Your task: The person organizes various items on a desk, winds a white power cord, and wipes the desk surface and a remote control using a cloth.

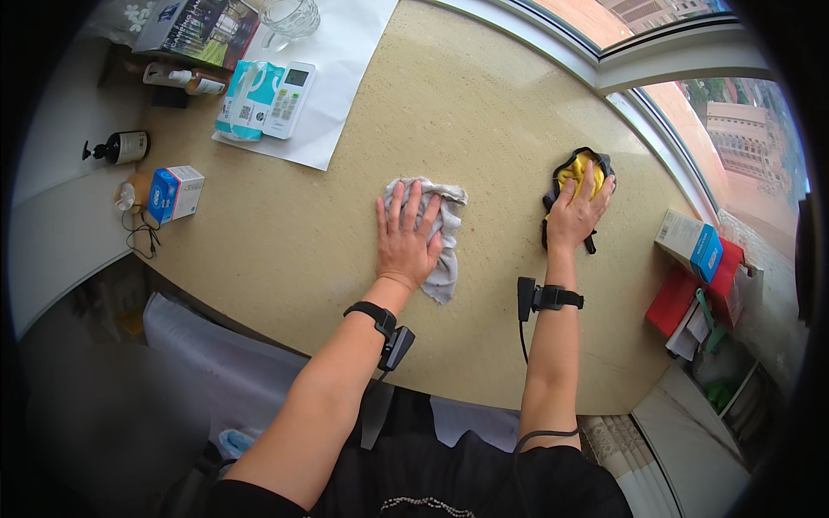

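My left hand (407, 246) lies flat on a crumpled grey cloth (444, 272), its fingers spread over the upper part. The cloth rests on the beige stone-look tabletop (311, 259), one end trailing towards me. Further right, my right hand (575, 210) is curled over a bunched yellow and black fabric item (578, 168) with dark straps or edges; its exact kind is hard to tell, as the palm hides part of it. Both wrists wear black straps with small devices and cables.
Upper left, a white sheet (327, 123) carries an air-conditioner remote (289, 100), a turquoise tissue pack (246, 100) and a glass mug (289, 19). A pump bottle (129, 147) and blue-white box (175, 193) stand left. Boxes (690, 243) line the right edge, near the window (745, 129).
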Demonstrator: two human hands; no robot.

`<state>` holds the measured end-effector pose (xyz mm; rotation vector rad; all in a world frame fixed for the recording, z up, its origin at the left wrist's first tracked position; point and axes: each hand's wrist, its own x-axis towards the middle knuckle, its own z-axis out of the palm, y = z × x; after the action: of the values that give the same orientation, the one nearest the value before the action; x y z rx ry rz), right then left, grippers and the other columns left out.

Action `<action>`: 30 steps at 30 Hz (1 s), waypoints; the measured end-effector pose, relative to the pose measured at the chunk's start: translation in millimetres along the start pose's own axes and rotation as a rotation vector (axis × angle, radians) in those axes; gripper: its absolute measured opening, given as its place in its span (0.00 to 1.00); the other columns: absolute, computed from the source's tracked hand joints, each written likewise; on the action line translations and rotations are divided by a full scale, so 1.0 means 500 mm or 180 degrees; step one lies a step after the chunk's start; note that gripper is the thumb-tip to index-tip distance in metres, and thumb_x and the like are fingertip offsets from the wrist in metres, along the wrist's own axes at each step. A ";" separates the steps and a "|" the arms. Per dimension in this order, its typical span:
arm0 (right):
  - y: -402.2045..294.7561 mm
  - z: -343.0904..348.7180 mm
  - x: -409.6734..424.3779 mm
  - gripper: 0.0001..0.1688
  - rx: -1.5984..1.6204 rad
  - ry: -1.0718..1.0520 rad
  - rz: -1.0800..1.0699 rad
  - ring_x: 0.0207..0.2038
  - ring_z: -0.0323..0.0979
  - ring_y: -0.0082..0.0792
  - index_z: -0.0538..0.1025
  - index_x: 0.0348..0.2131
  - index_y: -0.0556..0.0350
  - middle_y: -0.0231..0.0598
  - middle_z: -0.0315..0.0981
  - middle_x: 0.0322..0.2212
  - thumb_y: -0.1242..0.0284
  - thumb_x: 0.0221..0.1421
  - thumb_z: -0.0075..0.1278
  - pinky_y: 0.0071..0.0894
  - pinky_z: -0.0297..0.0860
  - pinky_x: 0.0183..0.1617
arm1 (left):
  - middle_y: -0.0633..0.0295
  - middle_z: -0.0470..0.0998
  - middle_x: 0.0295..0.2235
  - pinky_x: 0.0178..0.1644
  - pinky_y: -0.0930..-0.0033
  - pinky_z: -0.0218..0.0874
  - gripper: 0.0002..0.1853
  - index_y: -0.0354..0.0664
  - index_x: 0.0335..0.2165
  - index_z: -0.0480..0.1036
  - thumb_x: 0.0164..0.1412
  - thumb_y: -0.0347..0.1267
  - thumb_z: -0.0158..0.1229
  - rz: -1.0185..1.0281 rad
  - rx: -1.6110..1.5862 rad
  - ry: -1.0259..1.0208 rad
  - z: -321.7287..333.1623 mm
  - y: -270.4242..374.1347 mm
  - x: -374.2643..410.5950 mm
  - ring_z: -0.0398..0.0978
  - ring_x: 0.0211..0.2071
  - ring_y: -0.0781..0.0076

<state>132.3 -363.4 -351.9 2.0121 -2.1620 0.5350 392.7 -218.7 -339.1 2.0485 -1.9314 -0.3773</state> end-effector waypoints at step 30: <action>-0.008 -0.060 -0.235 0.36 -0.0369 -0.0054 0.0939 0.69 0.43 0.54 0.56 0.65 0.35 0.56 0.43 0.67 0.56 0.62 0.46 0.51 0.44 0.72 | 0.51 0.50 0.68 0.71 0.44 0.30 0.31 0.43 0.65 0.58 0.63 0.32 0.44 -0.0283 -0.0051 0.0588 -0.141 -0.375 -0.261 0.44 0.70 0.48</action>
<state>143.4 -243.1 -362.9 1.6562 -2.4550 0.4160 584.7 -76.3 -349.3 2.0842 -1.7288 -0.2139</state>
